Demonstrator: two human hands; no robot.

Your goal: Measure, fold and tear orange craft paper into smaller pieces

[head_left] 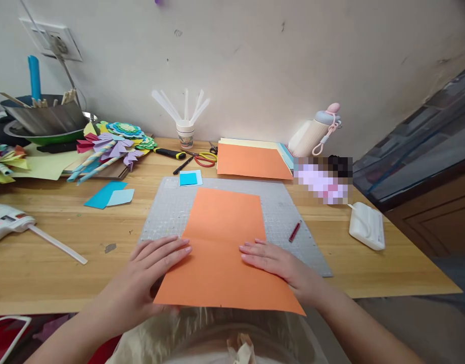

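A large sheet of orange paper [217, 273] with a faint crease across its middle lies over the grey cutting mat [312, 253]. Its near part sticks out past the table edge toward me. My left hand [156, 268] grips the sheet's left side, fingers on top and the thumb partly showing underneath. On the right side, my right hand [274, 263] holds the sheet with its fingers laid on top; that thumb is hidden. A small dark red pen-like tool [295, 231] rests on the mat, right of the paper.
Behind the mat are stacked coloured sheets [251, 161], scissors [205, 160], a utility knife [169, 153] and a paper cup [185, 135] of glue sticks. A glue gun [8, 222] and paper flowers [122, 139] lie left. A bottle [312, 134] and white device [366, 226] are right.
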